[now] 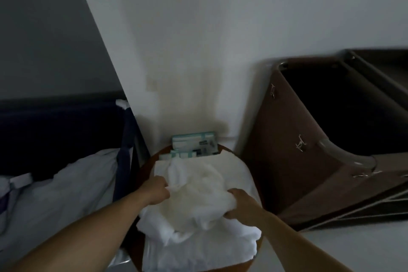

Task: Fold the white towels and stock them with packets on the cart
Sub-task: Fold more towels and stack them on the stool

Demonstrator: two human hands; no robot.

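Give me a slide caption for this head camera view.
Left hand and right hand grip a crumpled white towel above stacked towels, teal packets behind.

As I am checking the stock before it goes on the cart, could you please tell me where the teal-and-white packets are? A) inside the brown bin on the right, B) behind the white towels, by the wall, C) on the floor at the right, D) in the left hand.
B: the packets stand at the far side of the white towels, close to the wall, while the left hand and right hand grip only towel.
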